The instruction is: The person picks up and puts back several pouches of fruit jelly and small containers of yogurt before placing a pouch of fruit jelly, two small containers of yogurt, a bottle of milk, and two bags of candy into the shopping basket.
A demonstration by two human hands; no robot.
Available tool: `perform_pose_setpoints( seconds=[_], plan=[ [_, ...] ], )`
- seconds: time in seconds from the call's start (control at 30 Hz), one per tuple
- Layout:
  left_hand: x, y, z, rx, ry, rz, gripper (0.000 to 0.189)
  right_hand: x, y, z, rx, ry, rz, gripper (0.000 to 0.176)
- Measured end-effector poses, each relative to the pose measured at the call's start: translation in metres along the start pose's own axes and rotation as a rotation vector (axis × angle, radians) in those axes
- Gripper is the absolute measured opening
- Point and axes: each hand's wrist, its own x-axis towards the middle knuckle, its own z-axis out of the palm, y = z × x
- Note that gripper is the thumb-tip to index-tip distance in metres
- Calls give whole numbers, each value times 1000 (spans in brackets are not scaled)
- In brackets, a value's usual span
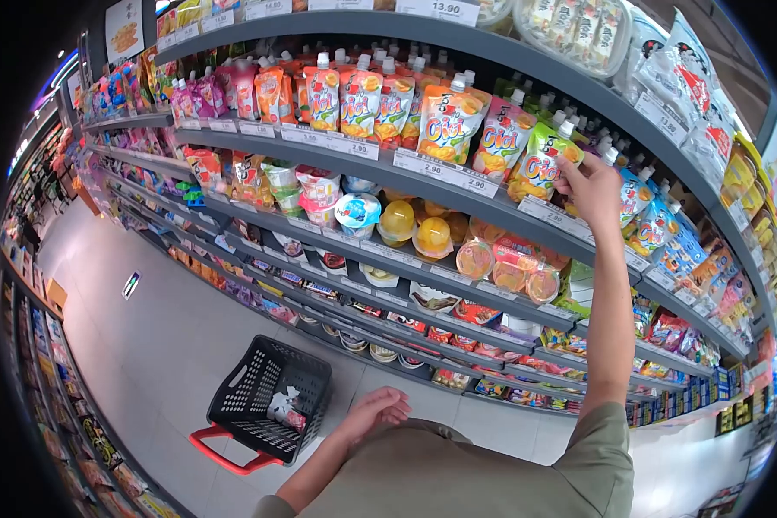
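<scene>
My right hand [592, 186] reaches up to the shelf, its thumb and fingers closed on the right edge of a green Cici jelly drink pouch [537, 164] with a white spout cap. The pouch is upright at the shelf's front, just above the price labels. To its left stands a pink-topped pouch [502, 138], and beyond that a larger orange pouch [451, 125]. Blue pouches [637, 197] are on the other side of my hand. Held low in front of my body, my left hand [376, 416] has its fingers curled together, with nothing visible in them.
A black shopping basket [233, 397] with a red handle [233, 457] is on the tiled floor to my left, with a small white-and-red package [287, 407] inside. Fruit jelly cups [433, 235] line the shelf below. Another stocked shelf [52, 380] runs along the far left.
</scene>
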Motion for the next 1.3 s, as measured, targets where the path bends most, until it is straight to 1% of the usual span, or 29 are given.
perform_pose_setpoints(
  seconds=[0.03,0.1,0.17,0.23,0.27,0.3,0.33,0.37,0.47,0.5,0.53,0.57,0.6,0.63,0.67,0.7,0.77,0.8,0.87,0.9,0.97,1.0,1.03,1.07,1.1,1.17,1.2,1.27,1.3],
  plan=[
    [-1,-1,0,-15,7,-1,34,-2,0,2,10,49,-38,26],
    [6,-10,-2,-22,43,-6,35,-14,-10,-8,-438,234,-258,35],
    [1,-11,3,18,80,-20,35,-29,-16,-10,-394,400,-579,41],
    [1,-8,5,57,107,-20,34,-77,-52,-8,-102,229,-171,36],
    [0,-11,5,77,113,-6,34,-100,-55,2,-27,324,-310,35],
    [0,-16,5,57,136,11,34,-118,-52,2,29,244,-352,37],
    [0,-20,3,52,141,33,33,-139,-28,-3,-37,94,-331,33],
    [-2,-27,1,23,176,35,33,-158,-9,7,138,-210,-336,31],
    [4,-49,-4,20,259,4,34,-215,7,101,342,-646,33,38],
    [4,-60,-7,43,326,-6,33,-231,35,134,277,-833,239,43],
    [3,-71,-9,66,396,-20,32,-250,86,165,175,-1062,316,51],
    [-1,-83,-12,51,413,-22,32,-277,150,197,-176,-1218,-6,57],
    [-9,-95,-18,293,550,-49,32,-302,178,212,-335,-1474,-122,54],
    [-20,-107,-22,537,682,-85,32,-330,207,224,-332,-1616,-167,50],
    [-33,-120,-26,584,763,-103,32,-356,232,235,-330,-1755,-214,46],
    [-49,-133,-29,632,838,-125,33,-378,248,246,-321,-1775,-225,46],
    [-83,-158,-32,635,972,-185,34,-427,267,262,105,-1714,330,40],
    [-101,-166,-31,632,979,-200,34,-448,280,268,114,-1727,335,40],
    [-133,-173,-34,493,1124,-309,32,-473,308,284,-40,-1793,114,39],
    [-149,-175,-39,482,1139,-311,32,-481,315,285,-37,-1807,100,39],
    [-185,-178,-56,520,1454,-155,32,-495,325,289,-1,-1837,501,32],
    [-207,-181,-75,527,1579,-72,32,-505,340,293,-13,-1853,483,32],
    [-229,-182,-99,529,1697,14,33,-514,359,296,-51,-1813,666,28],
    [-252,-167,-113,522,1782,68,32,-513,374,294,-92,-1754,851,25],
    [-275,-147,-127,516,1863,123,32,-505,379,290,-116,-1752,842,25],
    [-317,-130,-173,537,2000,241,33,-499,376,288,-244,-1650,1011,24],
    [-330,-112,-190,548,2040,188,33,-498,371,289,-265,-1644,1011,24],
    [-353,-76,-226,532,2068,126,34,-494,358,293,-200,-1401,1235,20],
    [-357,-65,-243,681,2053,81,36,-491,342,292,-237,-1394,1242,20]
  ],
)
